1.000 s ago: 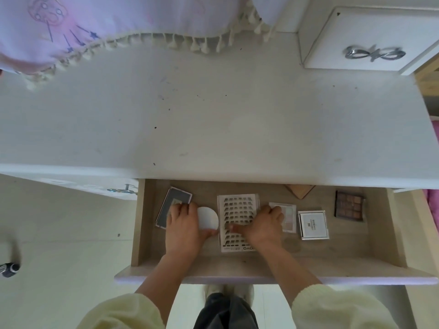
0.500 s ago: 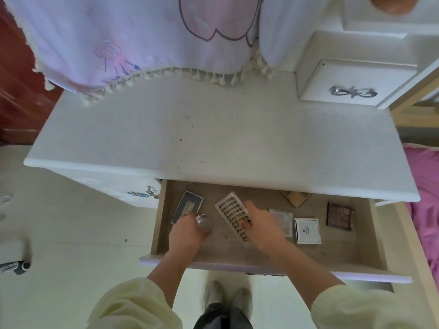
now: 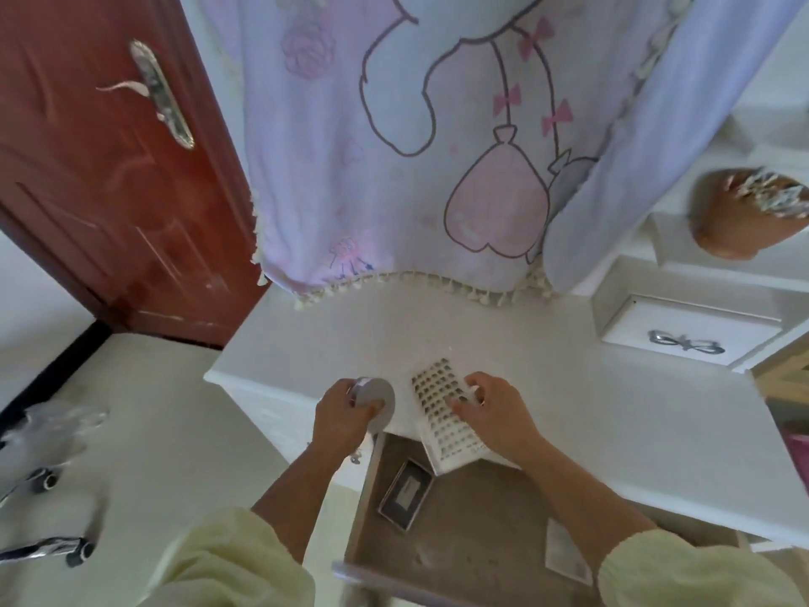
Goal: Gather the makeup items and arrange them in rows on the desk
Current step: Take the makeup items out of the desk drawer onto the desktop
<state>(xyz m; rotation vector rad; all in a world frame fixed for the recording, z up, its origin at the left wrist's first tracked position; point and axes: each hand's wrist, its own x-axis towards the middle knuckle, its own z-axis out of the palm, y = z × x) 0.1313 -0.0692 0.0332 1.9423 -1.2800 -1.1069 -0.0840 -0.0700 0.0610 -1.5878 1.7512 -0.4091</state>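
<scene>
I am watching the left hand (image 3: 339,416) gripping a round white compact (image 3: 376,394) above the worktop's (image 3: 591,400) near left edge. The right hand (image 3: 499,416) is clutching a tilted white lash tray (image 3: 437,396) just right of it. A dark flat case (image 3: 405,492) is lying in the open drawer (image 3: 464,549), nearer.

Left hand: our left hand (image 3: 339,414) grips a round compact (image 3: 377,398), fingers and thumb curled round its rim.
Right hand: our right hand (image 3: 497,409), just right of the left, pinches a lash tray (image 3: 440,414) at its right edge.
Forearms: both bare, reaching away from us and angling towards each other.
Sleeves: our pale yellow sleeves (image 3: 227,558) are bunched near the elbows.
</scene>
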